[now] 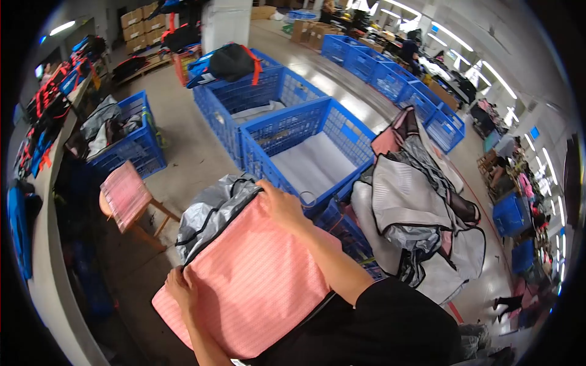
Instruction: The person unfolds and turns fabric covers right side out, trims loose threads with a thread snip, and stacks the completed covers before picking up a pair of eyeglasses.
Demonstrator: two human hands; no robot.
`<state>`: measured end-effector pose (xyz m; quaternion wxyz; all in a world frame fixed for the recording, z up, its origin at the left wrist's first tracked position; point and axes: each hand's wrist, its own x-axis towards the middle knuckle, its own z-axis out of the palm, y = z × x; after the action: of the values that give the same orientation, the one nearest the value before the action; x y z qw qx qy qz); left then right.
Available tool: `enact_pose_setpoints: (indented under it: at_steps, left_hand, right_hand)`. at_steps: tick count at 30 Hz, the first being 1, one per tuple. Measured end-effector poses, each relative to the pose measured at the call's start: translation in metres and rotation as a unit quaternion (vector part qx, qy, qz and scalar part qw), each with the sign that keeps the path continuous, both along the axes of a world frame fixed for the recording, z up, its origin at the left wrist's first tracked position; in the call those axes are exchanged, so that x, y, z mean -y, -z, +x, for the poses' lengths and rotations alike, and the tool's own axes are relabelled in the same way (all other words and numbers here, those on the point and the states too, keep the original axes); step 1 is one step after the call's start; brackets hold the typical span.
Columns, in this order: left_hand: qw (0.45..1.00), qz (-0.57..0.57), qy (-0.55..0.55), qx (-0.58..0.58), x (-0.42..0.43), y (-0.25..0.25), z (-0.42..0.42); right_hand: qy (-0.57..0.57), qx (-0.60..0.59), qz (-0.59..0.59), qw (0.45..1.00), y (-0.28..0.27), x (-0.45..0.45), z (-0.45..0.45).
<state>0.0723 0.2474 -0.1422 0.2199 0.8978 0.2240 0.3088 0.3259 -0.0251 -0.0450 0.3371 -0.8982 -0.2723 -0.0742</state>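
Note:
A pink textured fabric bag (pixel 253 274) with black-bound edges and a crinkled silver lining (pixel 210 210) spreads out in front of my body. My left hand (pixel 182 290) is closed on its left edge, beside the black trim. At the far edge, my right hand (pixel 282 207) grips the bag near the black binding, with the fingertips partly hidden behind it. The silver lining bulges out beyond the pink panel, between the two hands and away from me. To the right, a heap of similar grey, pink and silver bags (pixel 409 189) lies over a blue crate.
A blue crate (pixel 256 143) with a pale sheet inside stands just ahead, another behind it. A wooden stool (pixel 125 189) with a pink top and a filled blue crate (pixel 143 134) are at left. A long ledge (pixel 52 207) runs along the left; more crates (pixel 372 73) line the back.

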Motion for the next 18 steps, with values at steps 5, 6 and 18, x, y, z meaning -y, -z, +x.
enact_pose_setpoints:
  at_steps: [5, 6, 18]
  left_hand:
    - [1.0, -0.018, 0.008, -0.003, 0.002, 0.003, -0.009]
    - [0.998, -0.047, 0.026, -0.023, -0.002, 0.001, -0.012]
    - [0.944, 0.299, -0.049, 0.129, 0.004, -0.285, -0.043]
  right_hand:
    - [0.04, -0.115, -0.022, 0.992, -0.01, 0.003, 0.0]
    - [0.093, -0.128, -0.027, 0.987, -0.01, 0.002, 0.001]
    - [-0.026, 0.076, 0.338, 0.938, -0.122, 0.021, -0.016]
